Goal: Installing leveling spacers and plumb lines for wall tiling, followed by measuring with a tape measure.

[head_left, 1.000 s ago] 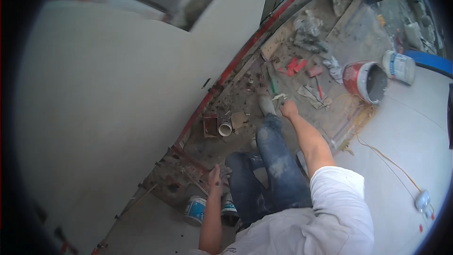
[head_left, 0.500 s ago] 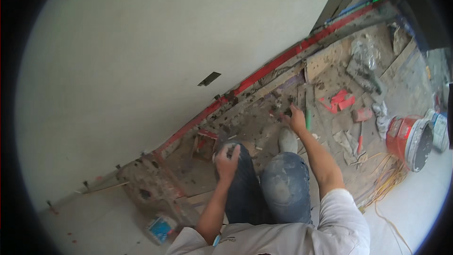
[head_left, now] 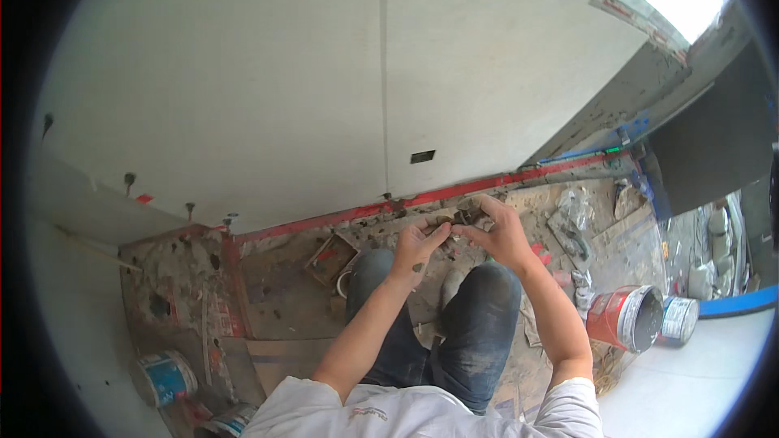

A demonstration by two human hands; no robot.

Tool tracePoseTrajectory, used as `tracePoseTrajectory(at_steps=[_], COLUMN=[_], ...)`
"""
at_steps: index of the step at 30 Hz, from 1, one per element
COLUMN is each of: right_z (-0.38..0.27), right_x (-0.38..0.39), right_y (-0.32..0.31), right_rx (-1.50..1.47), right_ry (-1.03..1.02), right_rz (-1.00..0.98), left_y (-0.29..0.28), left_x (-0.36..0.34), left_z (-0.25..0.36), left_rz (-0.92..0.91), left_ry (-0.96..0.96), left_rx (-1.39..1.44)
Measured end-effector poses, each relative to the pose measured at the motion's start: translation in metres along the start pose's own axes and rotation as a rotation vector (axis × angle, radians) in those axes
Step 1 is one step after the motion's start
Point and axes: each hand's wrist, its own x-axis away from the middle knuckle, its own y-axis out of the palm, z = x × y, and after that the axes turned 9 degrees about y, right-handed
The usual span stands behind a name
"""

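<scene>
Above my knees, my left hand (head_left: 418,251) and my right hand (head_left: 501,234) meet with their fingertips nearly touching. Pinched between them is a small dark piece (head_left: 461,217), too small and partly covered to name its kind. Left thumb and fingers close in on its near side; the right fingers curl round its far side. A dark smudge of grime marks the left palm. Just beyond the hands stands a large pale wall panel (head_left: 308,113) with a rectangular cutout (head_left: 423,156) low down. Red tape (head_left: 341,219) runs along its foot.
Rubble and boards cover the floor. A wooden box frame (head_left: 332,259) lies left of my knees. At right stand a red bucket (head_left: 610,318) and a white one (head_left: 680,320); a blue-labelled bucket (head_left: 165,379) is at left. Dark pegs (head_left: 130,182) line the left panel joint.
My hands have come together from apart: the right rose from the floor debris, the left from beside my knee. The view has turned, showing more wall and a bright window.
</scene>
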Motion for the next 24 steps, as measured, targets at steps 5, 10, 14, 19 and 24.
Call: tracePoseTrajectory(at_steps=[5,10,14,19,24], right_z=[-0.019,-0.069,-0.026,-0.025,-0.013], right_x=[-0.016,-0.026,-0.053,-0.06,-0.043], right_y=[0.02,0.04,0.063,0.061,0.076], right_rx=[0.407,-0.046,0.306,-0.156,0.181], right_ry=[0.298,-0.183,0.026,0.152,0.032], right_rz=[-0.142,0.053,0.186,0.307,0.222], left_y=[-0.033,-0.052,-0.049,-0.04,-0.023], left_x=[0.012,0.008,0.009,-0.043,-0.088], left_z=[0.026,0.05,0.058,0.093,0.108], left_rz=[0.038,0.124,0.169,0.31,0.651], left_ry=[0.174,0.205,0.285,0.471,0.838], left_rx=[-0.264,-0.22,-0.39,-0.611,-1.008])
